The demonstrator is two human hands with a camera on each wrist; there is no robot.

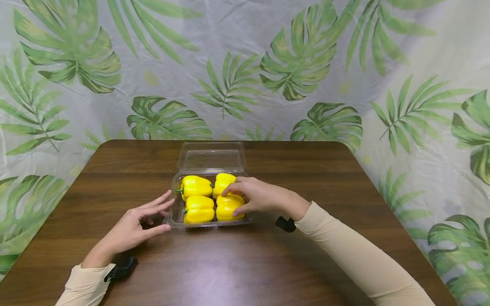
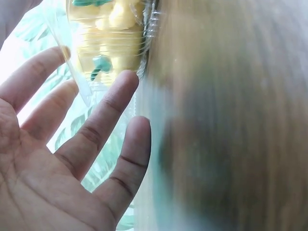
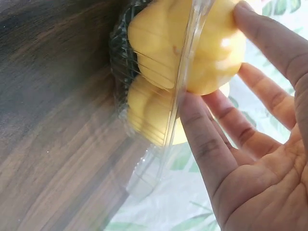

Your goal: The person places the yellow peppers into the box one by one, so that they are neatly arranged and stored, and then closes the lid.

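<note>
The right hand grips the near-right yellow pepper, fingers curled over its top and the thumb against its near side. In the right wrist view the fingers wrap the same pepper across the rim of the clear container. The left hand is open, fingers straight and spread, and rests on the table just left of the container; its fingertips lie at or very near the container's left wall, and contact cannot be confirmed. The left wrist view shows the open palm with the transparent wall just beyond the fingertips.

The container lies between the two hands. It holds four yellow peppers in two rows; the other three sit left of and beyond the right hand. The hinged lid lies open on the far side.

Handling judgement: the pepper appears firm, smooth-skinned and light, and could slip under a shallow pinch. A grasp spanning its shoulders, as shown, is suitable. The container looks thin, flexible and light, and is likely to slide or lift with the pepper, so it is best steadied at a side wall.

Beyond the table hangs a leaf-print cloth.
</note>
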